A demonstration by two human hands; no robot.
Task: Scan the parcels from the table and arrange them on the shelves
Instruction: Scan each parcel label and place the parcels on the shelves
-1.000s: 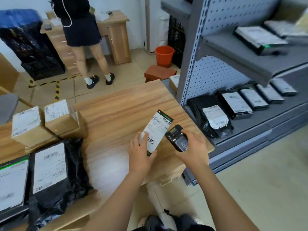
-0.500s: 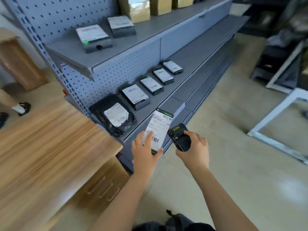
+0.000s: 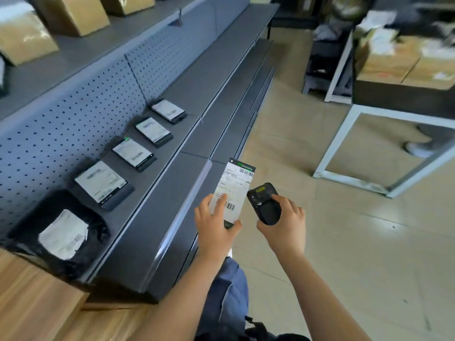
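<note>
Parcel: slim black packet with white label [image 3: 234,193], gripped by left hand [image 3: 214,227] at the shelf front.
Right hand [image 3: 285,225]: clasps black handheld scanner [image 3: 266,205].
Change: turned from wooden table [image 3: 32,299] to shelving; placing probably next.
Grey metal lower shelf [image 3: 187,134]: black poly bag [image 3: 59,232], four flat labelled packets [image 3: 103,184].
Upper shelf [image 3: 128,30]: brown cardboard boxes [image 3: 71,13].

This is a parcel storeroom. Left of the fingers [image 3: 221,201], grey metal shelves [image 3: 209,77] hold flat parcels [image 3: 102,184] with white labels. Brown boxes [image 3: 73,13] sit high above the fingers, and more boxes [image 3: 389,57] are piled far to their right.
</note>
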